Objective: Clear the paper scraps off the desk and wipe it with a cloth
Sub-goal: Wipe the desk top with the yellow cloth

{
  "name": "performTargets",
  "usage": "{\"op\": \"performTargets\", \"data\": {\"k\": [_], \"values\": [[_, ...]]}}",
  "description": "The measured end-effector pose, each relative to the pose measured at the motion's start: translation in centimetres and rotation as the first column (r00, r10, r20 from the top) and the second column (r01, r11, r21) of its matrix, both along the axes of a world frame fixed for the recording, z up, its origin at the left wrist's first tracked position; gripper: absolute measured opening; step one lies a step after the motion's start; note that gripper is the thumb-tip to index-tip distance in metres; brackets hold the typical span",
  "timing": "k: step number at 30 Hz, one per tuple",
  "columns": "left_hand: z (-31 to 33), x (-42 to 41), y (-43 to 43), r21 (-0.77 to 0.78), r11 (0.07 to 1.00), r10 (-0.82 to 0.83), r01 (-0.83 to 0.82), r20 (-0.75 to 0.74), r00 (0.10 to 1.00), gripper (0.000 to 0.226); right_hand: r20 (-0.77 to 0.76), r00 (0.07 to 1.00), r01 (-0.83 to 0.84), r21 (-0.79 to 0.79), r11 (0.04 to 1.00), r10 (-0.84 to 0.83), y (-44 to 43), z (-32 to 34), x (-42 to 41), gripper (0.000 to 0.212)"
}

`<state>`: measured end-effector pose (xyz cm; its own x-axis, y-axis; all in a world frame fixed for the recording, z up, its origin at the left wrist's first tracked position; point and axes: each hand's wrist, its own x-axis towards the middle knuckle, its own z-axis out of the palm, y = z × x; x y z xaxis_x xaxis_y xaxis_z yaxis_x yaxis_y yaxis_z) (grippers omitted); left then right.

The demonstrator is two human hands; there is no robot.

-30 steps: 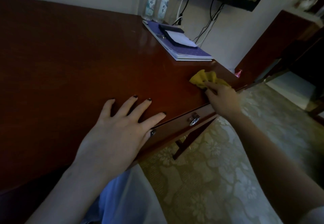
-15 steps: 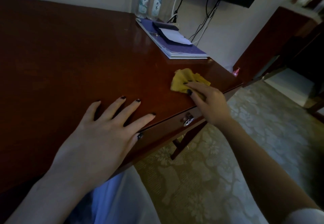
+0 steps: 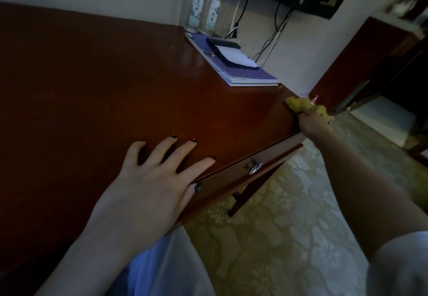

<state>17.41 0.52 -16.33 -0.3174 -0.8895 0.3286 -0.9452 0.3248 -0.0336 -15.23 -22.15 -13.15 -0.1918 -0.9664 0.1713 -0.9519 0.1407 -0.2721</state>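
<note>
The person's left hand [image 3: 148,180] lies flat, palm down, on the dark red wooden desk [image 3: 92,75] near its front edge. The fingers are straight and spread apart, and the thumb hangs over the edge above the drawer front.

The right hand [image 3: 312,122] is at the desk's right end, at the front corner, gripping a crumpled yellow cloth [image 3: 298,104]. Its fingers are curled round the cloth, though the back of the hand hides most of them. The cloth bunches out past the knuckles on the far side: one fold rests on the desk top at the right edge, and another pokes out on the hand's right, off the desk.

A metal drawer knob [image 3: 254,167] sits on the drawer front, below the desk top. At the desk's back right corner, two water bottles [image 3: 205,8] stand against the wall. Just in front of them lies a purple booklet stack [image 3: 245,74] with a black notepad holder [image 3: 231,53] on top. A patterned carpet [image 3: 289,226] covers the floor beside the desk.
</note>
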Motion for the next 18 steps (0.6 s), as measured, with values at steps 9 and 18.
{"op": "performTargets", "data": {"k": [9, 18], "values": [[0.1, -0.1, 0.1, 0.006, 1.0, 0.012, -0.012, 0.005, 1.0, 0.052, 0.004, 0.816, -0.579, 0.032, 0.815, 0.579, 11.7, 0.8, 8.4, 0.04], [0.8, -0.1, 0.4, 0.077, 0.996, 0.029, -0.033, 0.053, 0.998, 0.05, 0.12, 0.602, -0.799, 0.108, 0.592, 0.79, 9.7, 1.3, 15.9, 0.04]]}}
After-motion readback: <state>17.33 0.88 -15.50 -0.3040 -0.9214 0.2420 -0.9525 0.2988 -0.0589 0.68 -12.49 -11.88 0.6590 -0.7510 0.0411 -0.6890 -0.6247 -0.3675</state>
